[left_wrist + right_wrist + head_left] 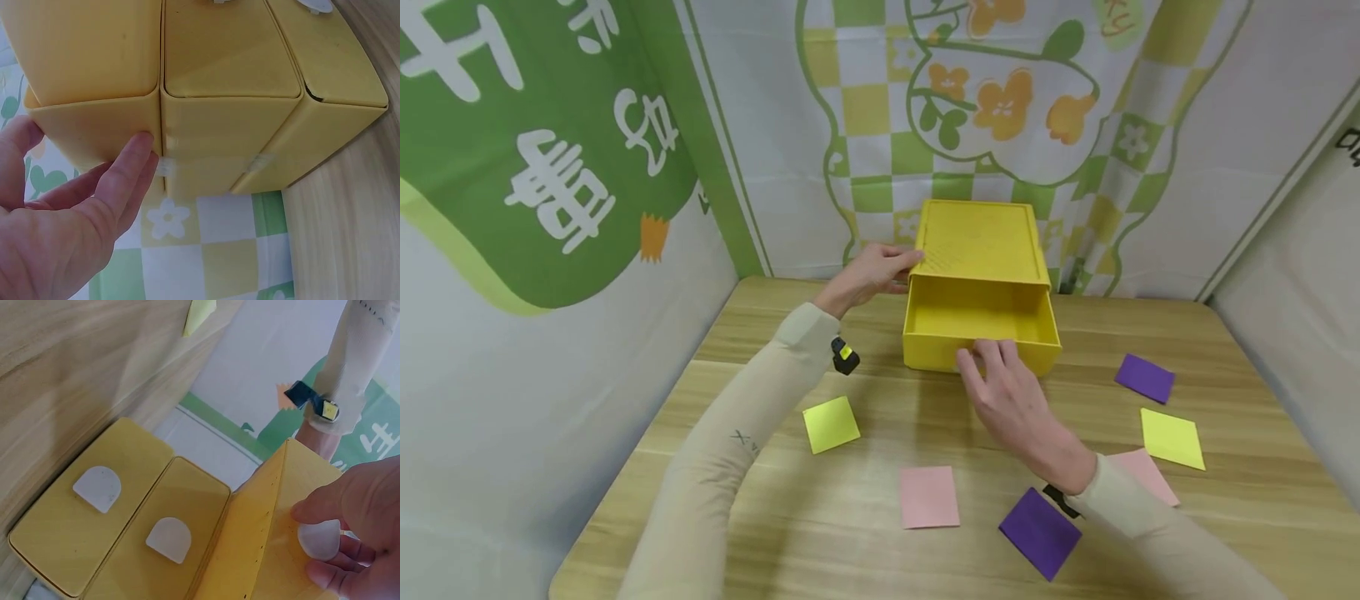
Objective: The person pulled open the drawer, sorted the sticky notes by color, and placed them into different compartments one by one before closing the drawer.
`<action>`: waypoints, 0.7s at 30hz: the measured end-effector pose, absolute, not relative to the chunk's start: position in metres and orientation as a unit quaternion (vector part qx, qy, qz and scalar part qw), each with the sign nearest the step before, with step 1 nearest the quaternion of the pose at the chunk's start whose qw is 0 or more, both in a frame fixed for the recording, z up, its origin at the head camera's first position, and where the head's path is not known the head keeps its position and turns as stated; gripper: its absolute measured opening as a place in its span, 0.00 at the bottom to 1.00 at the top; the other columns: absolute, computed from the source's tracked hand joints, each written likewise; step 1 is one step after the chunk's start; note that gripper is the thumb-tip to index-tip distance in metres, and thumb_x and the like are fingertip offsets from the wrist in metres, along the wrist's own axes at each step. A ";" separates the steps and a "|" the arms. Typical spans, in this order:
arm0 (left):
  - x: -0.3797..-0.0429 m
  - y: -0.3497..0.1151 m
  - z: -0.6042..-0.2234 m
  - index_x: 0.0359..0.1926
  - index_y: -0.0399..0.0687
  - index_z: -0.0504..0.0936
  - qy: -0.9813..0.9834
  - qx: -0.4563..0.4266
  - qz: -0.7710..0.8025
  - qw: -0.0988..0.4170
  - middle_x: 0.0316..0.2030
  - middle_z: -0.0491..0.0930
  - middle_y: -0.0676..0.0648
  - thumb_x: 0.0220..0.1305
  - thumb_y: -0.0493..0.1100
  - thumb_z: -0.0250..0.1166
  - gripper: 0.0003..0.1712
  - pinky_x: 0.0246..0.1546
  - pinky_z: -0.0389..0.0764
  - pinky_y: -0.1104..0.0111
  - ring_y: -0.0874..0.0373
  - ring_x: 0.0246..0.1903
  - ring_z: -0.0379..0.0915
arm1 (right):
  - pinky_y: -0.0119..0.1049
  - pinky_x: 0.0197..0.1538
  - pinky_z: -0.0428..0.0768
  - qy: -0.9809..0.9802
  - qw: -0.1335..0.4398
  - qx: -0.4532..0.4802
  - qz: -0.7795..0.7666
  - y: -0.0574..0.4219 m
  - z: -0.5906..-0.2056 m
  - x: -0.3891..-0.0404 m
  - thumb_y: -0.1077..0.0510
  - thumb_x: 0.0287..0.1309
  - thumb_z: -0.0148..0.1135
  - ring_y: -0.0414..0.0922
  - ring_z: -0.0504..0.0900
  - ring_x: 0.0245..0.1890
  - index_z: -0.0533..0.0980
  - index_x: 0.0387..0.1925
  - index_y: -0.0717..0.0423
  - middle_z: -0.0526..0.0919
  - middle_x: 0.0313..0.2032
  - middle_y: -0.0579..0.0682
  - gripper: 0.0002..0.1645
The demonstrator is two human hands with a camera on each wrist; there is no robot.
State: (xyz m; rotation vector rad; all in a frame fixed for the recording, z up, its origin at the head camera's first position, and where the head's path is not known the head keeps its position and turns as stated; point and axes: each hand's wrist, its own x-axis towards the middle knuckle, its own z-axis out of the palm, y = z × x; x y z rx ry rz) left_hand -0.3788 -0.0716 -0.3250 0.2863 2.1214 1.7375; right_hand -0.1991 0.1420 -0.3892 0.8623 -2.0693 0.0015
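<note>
A yellow drawer cabinet [981, 242] stands at the back of the table, with its top drawer [931, 352] pulled out and bare inside. My left hand [872, 271] steadies the cabinet's left side. In the left wrist view, nearly straight fingers [125, 169] lie against the side wall and the thumb is at the top edge. At the drawer front is my right hand [1009, 404]. The right wrist view shows it pinching the drawer's white handle [320, 540] between thumb and fingers. Two lower drawers [134, 453] with white handles are pushed in.
Square paper notes lie about the wooden table [850, 533]: yellow [831, 425], pink [929, 497] and purple [1041, 533] in front, another purple note [1145, 378] and yellow note [1172, 438] at right. A pink note [1142, 475] is partly behind the right sleeve. A patterned curtain [865, 108] hangs behind.
</note>
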 end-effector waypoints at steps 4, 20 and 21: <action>-0.378 -0.072 -0.324 0.57 0.37 0.78 0.755 0.102 0.618 0.196 0.45 0.74 0.47 0.70 0.51 0.61 0.25 0.54 0.84 0.62 0.53 0.47 0.73 | 0.38 0.30 0.75 -0.828 0.438 0.350 -0.013 0.143 -0.390 -0.191 0.74 0.67 0.43 0.56 0.68 0.32 0.71 0.42 0.67 0.73 0.36 0.63 0.10; -0.380 -0.069 -0.330 0.60 0.37 0.77 0.761 0.104 0.617 0.170 0.58 0.76 0.43 0.70 0.51 0.61 0.26 0.53 0.84 0.62 0.54 0.53 0.75 | 0.40 0.33 0.78 -0.830 0.433 0.351 -0.008 0.143 -0.383 -0.185 0.71 0.63 0.52 0.55 0.72 0.30 0.74 0.41 0.65 0.76 0.36 0.62 0.07; -0.380 -0.069 -0.330 0.61 0.37 0.77 0.761 0.104 0.618 0.170 0.59 0.76 0.42 0.71 0.51 0.61 0.27 0.53 0.84 0.62 0.52 0.55 0.75 | 0.40 0.32 0.79 -0.831 0.431 0.352 0.004 0.143 -0.382 -0.185 0.69 0.62 0.54 0.55 0.72 0.29 0.75 0.41 0.65 0.77 0.35 0.61 0.06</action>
